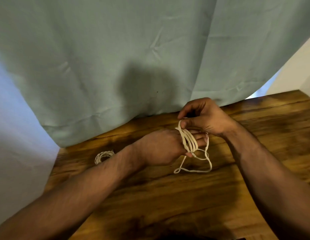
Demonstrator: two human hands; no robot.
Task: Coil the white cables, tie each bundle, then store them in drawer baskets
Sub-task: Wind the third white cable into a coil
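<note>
A white cable (189, 141) is wound in several turns around the straight fingers of my left hand (161, 146), whose thumb presses the coil from below. My right hand (202, 118) hovers just above and pinches the cable's running part between thumb and forefinger near the top of the coil. The loose tail of the cable hangs down and lies in a loop on the wooden table (168, 196), ending at about the table's middle. A second white cable bundle (103, 155), wound and finished, lies on the table to the left, partly hidden behind my left forearm.
A pale green curtain (133, 58) hangs along the table's far edge, with a white wall at the right. The table's left edge runs close to the finished bundle. No drawer or basket is in view.
</note>
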